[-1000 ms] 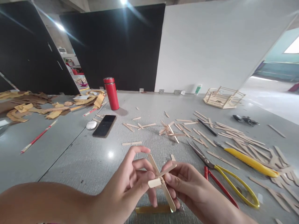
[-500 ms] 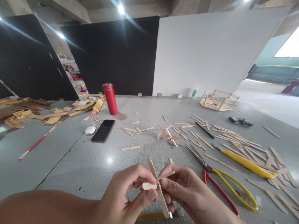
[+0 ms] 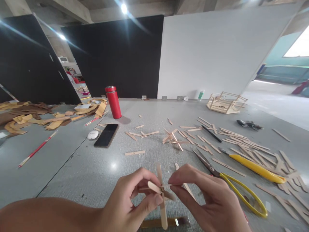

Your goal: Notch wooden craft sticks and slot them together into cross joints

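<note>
A crossed assembly of wooden craft sticks [image 3: 163, 211] is held above the table near the front edge of view. My left hand [image 3: 135, 196] pinches it near the joint where the sticks meet. Thumb and fingers of my right hand [image 3: 207, 196] close on a stick that points right from that joint. Fine detail at the joint is too small to make out. A flat tool [image 3: 177, 221] with a yellowish body and a dark end lies below the assembly. Beside my right hand lie scissors with yellow handles [image 3: 243, 190], partly hidden by it.
Loose craft sticks [image 3: 256, 154] and a yellow utility knife [image 3: 258, 168] spread to the right. A small stick structure [image 3: 174, 138] stands mid-table, a larger frame [image 3: 227, 103] behind. A phone [image 3: 107, 135], earbud case [image 3: 93, 135] and red flask [image 3: 113, 102] are at left.
My right hand has shifted outward from the joint and turned, now pinching the right-pointing stick. The assembly has rotated, its long stick nearer vertical. My left hand stays about in place.
</note>
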Motion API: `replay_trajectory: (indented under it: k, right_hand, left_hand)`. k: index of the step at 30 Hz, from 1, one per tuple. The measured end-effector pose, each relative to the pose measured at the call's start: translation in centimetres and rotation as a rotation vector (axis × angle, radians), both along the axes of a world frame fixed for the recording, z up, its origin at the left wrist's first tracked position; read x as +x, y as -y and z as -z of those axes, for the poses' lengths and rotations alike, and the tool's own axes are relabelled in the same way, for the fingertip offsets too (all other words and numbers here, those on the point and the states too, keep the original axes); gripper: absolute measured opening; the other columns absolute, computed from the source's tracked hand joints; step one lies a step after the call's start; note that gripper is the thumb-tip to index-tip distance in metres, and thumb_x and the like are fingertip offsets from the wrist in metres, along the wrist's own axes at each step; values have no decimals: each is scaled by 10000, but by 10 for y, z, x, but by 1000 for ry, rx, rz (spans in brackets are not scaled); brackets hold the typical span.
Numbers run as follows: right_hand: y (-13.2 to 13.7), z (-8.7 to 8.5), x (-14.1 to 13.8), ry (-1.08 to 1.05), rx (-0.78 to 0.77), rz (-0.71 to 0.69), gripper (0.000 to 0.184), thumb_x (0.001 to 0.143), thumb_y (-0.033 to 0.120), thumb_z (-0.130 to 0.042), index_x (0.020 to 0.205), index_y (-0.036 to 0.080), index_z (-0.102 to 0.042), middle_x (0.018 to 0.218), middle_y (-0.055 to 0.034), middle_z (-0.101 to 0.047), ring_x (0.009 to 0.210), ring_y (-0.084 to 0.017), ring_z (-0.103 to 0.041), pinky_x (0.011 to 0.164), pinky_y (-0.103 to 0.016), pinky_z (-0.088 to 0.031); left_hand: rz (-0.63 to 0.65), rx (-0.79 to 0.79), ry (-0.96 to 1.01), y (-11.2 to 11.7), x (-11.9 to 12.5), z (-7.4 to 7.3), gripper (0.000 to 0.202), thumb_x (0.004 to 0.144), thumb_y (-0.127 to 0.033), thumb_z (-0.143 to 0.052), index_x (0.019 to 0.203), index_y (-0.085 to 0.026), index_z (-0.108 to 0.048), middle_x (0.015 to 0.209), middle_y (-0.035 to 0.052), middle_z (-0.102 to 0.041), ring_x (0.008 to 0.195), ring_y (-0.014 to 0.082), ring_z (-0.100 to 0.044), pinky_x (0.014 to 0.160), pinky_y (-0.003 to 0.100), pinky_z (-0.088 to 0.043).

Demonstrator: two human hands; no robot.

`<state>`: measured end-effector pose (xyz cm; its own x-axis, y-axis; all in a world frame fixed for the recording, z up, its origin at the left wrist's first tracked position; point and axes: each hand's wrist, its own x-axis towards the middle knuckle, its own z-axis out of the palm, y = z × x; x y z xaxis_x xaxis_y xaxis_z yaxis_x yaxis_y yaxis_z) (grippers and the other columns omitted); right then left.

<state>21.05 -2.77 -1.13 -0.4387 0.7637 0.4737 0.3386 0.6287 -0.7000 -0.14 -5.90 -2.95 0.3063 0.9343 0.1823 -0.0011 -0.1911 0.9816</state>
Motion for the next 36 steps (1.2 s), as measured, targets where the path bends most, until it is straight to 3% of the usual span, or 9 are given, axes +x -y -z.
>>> replay_trajectory:
  k: [8,12,15,18,22,29,33,36]
  right_hand:
    - [6,-4,-5,18,-13,141,104,962,235,-666,860,252,-655,741,32,-689,670,-125,-647,652,-226,-522]
    - [4,-5,-5,29,43,165,117,943,209,-685,841,250,-648,721,30,-684,642,-125,-638,637,-226,-526]
    - [4,-1,-4,23,131,187,114,921,181,-705,857,248,-638,721,24,-680,634,-130,-632,627,-234,-532]
    - [6,2,-5,23,211,211,139,905,130,-699,875,246,-628,747,10,-687,649,-136,-644,622,-242,-540]
    - [12,3,-5,9,271,182,188,885,82,-698,889,254,-621,787,-1,-713,686,-148,-684,636,-248,-560]
    - [15,6,-4,21,358,57,258,866,-20,-652,937,223,-600,849,-7,-713,712,-126,-679,641,-231,-575]
    - [12,7,-4,60,333,120,254,869,100,-674,1074,229,-598,919,-22,-720,722,-139,-697,651,-241,-600]
    - [10,12,-2,144,248,158,402,860,262,-675,1241,225,-555,1023,-59,-726,811,-196,-730,669,-289,-633]
  left_hand:
    - [-70,-11,-6,-1,1,-4,210,962,-379,-671,1057,-199,-618,1061,68,-649,953,186,-647,866,296,-535]
    - [-172,-123,70,2,4,-3,373,931,-445,-703,1189,-242,-525,1025,35,-571,939,180,-606,837,291,-523]
    - [-273,-139,102,2,4,-2,388,913,-468,-727,1116,-256,-472,970,-2,-492,856,139,-540,749,239,-495]
    - [-162,-241,110,1,3,-3,398,913,-533,-705,984,-233,-453,875,-20,-519,703,103,-507,607,209,-462]
    - [54,-393,21,-3,3,-3,496,923,-639,-620,841,-151,-574,696,14,-612,528,76,-521,479,189,-429]
    - [131,-476,176,-7,5,6,511,881,-643,-679,939,-136,-666,660,16,-669,431,75,-602,404,148,-421]
    - [129,-461,187,-7,5,8,518,898,-657,-647,936,-141,-652,596,-14,-626,387,48,-528,400,142,-414]
    - [116,-471,152,-8,4,7,555,891,-700,-617,958,-149,-627,577,-36,-591,389,42,-496,407,142,-407]
